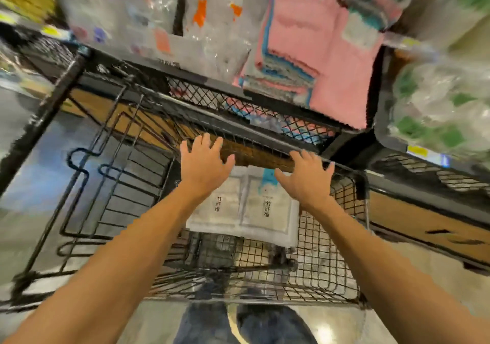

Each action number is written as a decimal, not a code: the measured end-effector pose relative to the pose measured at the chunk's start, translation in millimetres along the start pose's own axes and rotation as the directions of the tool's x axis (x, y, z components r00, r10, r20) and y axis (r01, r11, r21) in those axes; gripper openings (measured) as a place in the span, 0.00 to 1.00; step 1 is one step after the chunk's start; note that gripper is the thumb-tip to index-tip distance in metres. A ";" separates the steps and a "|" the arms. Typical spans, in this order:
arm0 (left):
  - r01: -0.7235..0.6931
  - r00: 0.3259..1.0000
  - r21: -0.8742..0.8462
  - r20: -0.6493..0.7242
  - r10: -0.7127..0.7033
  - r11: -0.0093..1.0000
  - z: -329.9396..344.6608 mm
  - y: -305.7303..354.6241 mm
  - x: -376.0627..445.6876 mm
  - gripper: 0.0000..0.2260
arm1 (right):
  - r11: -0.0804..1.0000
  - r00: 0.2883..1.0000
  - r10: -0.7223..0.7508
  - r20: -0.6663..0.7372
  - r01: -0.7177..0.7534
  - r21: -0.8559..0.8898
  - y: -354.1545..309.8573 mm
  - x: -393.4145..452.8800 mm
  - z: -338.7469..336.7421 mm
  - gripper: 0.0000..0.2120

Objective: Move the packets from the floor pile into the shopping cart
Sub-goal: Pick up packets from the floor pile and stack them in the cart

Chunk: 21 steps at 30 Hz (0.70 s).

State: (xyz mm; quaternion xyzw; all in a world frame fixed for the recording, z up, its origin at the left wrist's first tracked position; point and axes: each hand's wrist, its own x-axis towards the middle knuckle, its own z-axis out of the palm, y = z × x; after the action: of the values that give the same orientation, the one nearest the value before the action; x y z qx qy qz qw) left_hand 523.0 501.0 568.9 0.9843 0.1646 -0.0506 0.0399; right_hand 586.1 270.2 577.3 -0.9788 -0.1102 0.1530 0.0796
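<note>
Packets (244,205) wrapped in clear plastic lie flat in the wire basket of the shopping cart (328,269), stacked toward its far end. Two white packs show side by side on top, each with a column of dark printed characters; their long axes run from near to far, tilted slightly toward the left at the far end, and a blue tab marks the far edge of the right-hand one. Above them, the left hand (204,163) is spread wide with fingers straight and apart, holding nothing. The right hand (305,179) is likewise open with fingers extended, its fingertips reaching the far rim of the cart, and it grips nothing. Both bare forearms stretch in from the near edge of the view. Beyond the cart stands a black mesh shelf (238,99) loaded with pink towels (313,43) and clear-wrapped goods, blurred by motion. Green-labelled packs (434,110) fill the shelf at right. Below the cart's near rail, jeans (201,322) show against the pale floor (16,235).
</note>
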 end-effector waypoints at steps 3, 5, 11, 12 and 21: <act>0.008 0.998 -0.030 -0.054 -0.009 1.000 -60.5 7.1 -4.5 0.30 | 0.999 0.998 -0.040 -0.046 0.040 -0.006 -12.5 -8.3 -59.5 0.34; -0.012 0.994 -0.018 -0.111 0.010 1.000 -108.4 11.4 -11.8 0.30 | 0.998 0.990 -0.067 -0.122 0.068 0.001 -19.5 -22.1 -103.7 0.33; -0.117 0.966 -0.028 -0.234 0.107 0.993 -224.2 27.1 -28.5 0.28 | 0.991 0.954 -0.100 -0.282 0.121 0.058 -32.3 -67.3 -213.5 0.37; -0.137 0.962 -0.029 -0.240 0.126 0.990 -237.9 29.7 -31.0 0.28 | 0.992 0.947 -0.091 -0.309 0.113 0.055 -32.9 -76.8 -227.1 0.36; -0.402 0.894 -0.019 -0.224 0.388 0.915 -289.7 65.5 -72.7 0.29 | 0.976 0.861 0.215 -0.461 -0.167 0.143 -4.4 -199.0 -267.4 0.35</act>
State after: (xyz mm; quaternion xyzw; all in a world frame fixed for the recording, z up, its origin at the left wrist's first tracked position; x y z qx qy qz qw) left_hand 501.1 443.5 868.4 0.9949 -0.0339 0.0708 0.0631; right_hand 485.3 194.0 885.8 -0.9874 0.0177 -0.0786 0.1364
